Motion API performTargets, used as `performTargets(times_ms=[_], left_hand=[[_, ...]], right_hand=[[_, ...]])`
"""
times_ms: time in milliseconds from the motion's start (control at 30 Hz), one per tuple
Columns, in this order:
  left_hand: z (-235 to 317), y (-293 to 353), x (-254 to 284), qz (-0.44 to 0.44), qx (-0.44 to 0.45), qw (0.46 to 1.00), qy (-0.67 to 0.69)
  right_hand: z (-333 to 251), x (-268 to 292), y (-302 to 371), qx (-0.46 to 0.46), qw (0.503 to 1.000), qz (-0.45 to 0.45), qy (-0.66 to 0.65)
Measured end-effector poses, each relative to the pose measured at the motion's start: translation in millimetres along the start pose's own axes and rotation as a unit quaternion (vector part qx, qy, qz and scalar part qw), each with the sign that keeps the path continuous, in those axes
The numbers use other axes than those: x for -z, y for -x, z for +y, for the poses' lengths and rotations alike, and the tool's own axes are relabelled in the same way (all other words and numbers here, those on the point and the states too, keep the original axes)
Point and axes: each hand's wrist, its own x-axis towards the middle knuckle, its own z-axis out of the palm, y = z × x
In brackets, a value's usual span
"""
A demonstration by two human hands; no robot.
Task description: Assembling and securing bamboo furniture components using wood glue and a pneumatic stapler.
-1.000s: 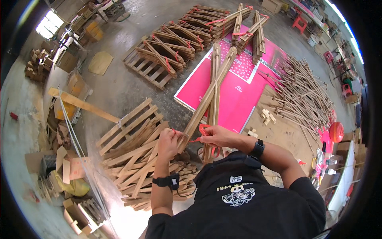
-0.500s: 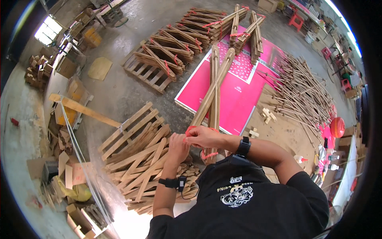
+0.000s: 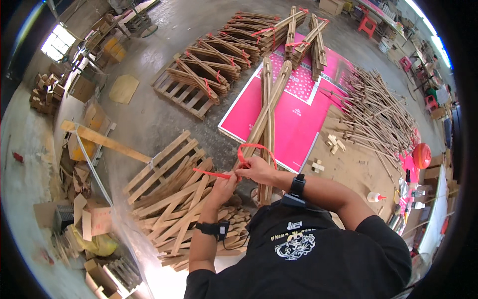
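Note:
A crossed bundle of wooden slats (image 3: 269, 115) lies in front of me, its near ends reaching toward my body. Pinched between the fingers of my left hand (image 3: 222, 190) and my right hand (image 3: 259, 170) is a red plastic strap (image 3: 214, 173). One loose tail of it sticks out to the left past my left hand. Above my right hand the strap bows up in a loop over the slats. My two hands meet at the left side of the bundle; the fingers cover the spot where the strap pieces come together.
Strap-tied slat bundles (image 3: 201, 79) are stacked on a wooden pallet (image 3: 181, 94) at the far left. Loose slats (image 3: 179, 219) pile up near left. Pink board (image 3: 239, 117) lies beneath the bundle. Thin wooden sticks (image 3: 378, 112) and a glue bottle (image 3: 376, 197) are at right.
The strap now shows a raised loop and a tail to the left, where before it was bunched at my hands. Both hands have shifted slightly. The strap across the near slat ends no longer shows.

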Motion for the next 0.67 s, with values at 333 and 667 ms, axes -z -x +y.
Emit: performTargets(times_ms=[333, 667], left_hand=[[11.9, -4.9, 16.6, -0.004, 0.302, 0.861, 0.409], [3.8, -28.5, 43.7, 0.113, -0.13, 0.961, -0.215]], right_hand=[[20.0, -0.2, 3.2, 0.04, 0.99, 0.006, 0.138], [40.7, -1.4, -19.2, 0.086, 0.992, 0.067, 0.067]])
